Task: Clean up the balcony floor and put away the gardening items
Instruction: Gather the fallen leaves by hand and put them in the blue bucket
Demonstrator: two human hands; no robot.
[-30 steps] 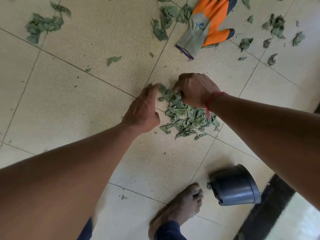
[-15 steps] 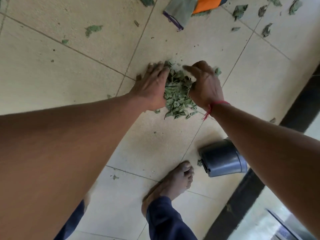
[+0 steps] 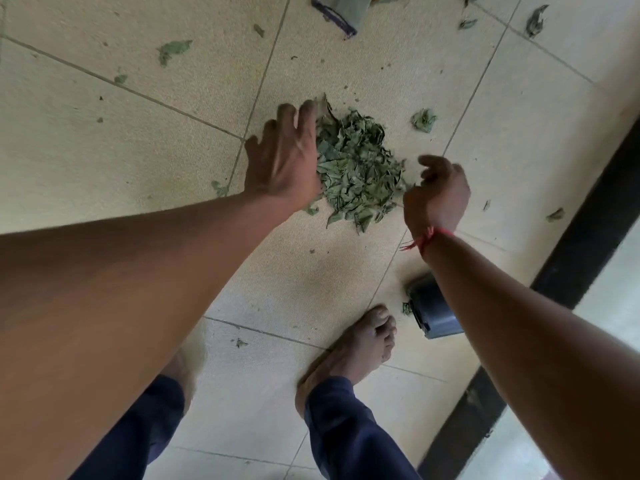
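Observation:
A heap of dry green leaves [image 3: 356, 168] lies on the beige tiled floor [image 3: 121, 140]. My left hand [image 3: 284, 161] rests against the heap's left side with its fingers straight and spread. My right hand [image 3: 438, 192], with a red thread at the wrist, hovers just right of the heap; its fingers are loosely curled and I see nothing in them. A small dark plastic pot [image 3: 433, 311] lies on its side near my right foot, partly hidden by my right forearm. The cuff of a grey and orange glove [image 3: 337, 8] shows at the top edge.
Loose leaves are scattered around: one [image 3: 423, 120] right of the heap, others at the top left [image 3: 173, 50] and top right [image 3: 535, 17]. A black strip [image 3: 571, 258] runs diagonally along the right. My bare feet [image 3: 360, 341] stand just below the heap.
My right hand has come off the heap and drawn back to the right. The left hand stays against the heap's left side. The view has tilted down, pushing the glove to the top edge.

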